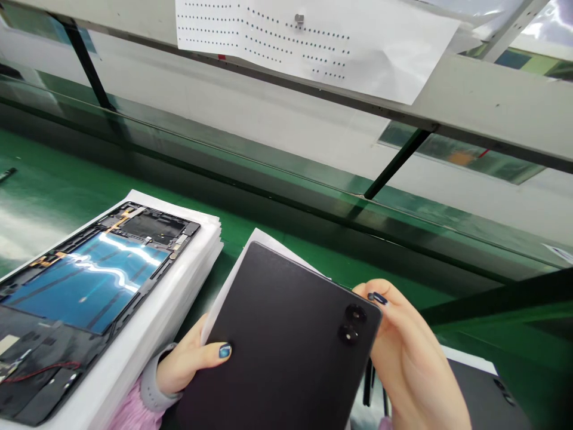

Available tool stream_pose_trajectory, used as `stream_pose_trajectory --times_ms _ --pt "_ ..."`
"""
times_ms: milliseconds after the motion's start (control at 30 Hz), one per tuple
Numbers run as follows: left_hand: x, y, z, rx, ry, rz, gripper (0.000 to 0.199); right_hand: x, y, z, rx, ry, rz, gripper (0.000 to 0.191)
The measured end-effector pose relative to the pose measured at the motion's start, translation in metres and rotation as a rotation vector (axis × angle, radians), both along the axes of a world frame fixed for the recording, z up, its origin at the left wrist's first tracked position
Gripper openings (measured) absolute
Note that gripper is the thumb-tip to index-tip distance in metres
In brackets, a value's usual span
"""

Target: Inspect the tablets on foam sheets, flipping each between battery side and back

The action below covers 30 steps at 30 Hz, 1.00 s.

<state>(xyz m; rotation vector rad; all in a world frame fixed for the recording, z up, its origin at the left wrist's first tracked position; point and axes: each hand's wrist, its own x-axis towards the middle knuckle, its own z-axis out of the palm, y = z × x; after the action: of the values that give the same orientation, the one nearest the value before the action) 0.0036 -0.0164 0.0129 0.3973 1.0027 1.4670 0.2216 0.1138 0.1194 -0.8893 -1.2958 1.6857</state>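
A black tablet back cover (pixel 286 334) with two round camera rings near one corner is held up, tilted, in front of me. My left hand (pixel 192 358) grips its left edge, thumb on the black face and the other fingers hidden behind. A white sheet (pixel 228 280) shows behind the cover along its left and top edges. My right hand (pixel 412 352) pinches the top right corner beside the camera rings. To the left, an opened tablet (pixel 98 280) with a shiny blue panel and orange ribbon cables lies on a stack of white sheets (pixel 179 316).
Another black cover (pixel 483 394) with camera rings lies at lower right, over white paper. A dark pen-like object (pixel 9 174) is on the green bench (pixel 111 173) at far left. A grey shelf rail (pixel 514 89) with a printed sheet (pixel 313 42) crosses above, on dark posts.
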Motion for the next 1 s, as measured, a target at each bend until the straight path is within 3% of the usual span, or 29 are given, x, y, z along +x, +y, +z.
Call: stream_pose_trajectory --times_ms 300,600,833,1000 --pt "-0.002 -0.001 -0.001 -0.001 0.058 -0.025 0.058 0.009 0.001 0.001 0.135 0.152 -0.153 0.012" --pt "-0.001 -0.003 -0.003 0.012 0.065 0.011 0.050 0.006 -0.010 0.010 0.036 0.091 0.008 0.015" --pt "-0.003 -0.005 -0.005 -0.001 0.100 0.008 0.048 0.006 -0.016 0.013 -0.077 0.031 -0.023 0.011" --pt "-0.003 -0.005 -0.005 0.010 0.096 -0.031 0.048 0.008 -0.012 0.006 -0.152 0.027 0.128 0.016"
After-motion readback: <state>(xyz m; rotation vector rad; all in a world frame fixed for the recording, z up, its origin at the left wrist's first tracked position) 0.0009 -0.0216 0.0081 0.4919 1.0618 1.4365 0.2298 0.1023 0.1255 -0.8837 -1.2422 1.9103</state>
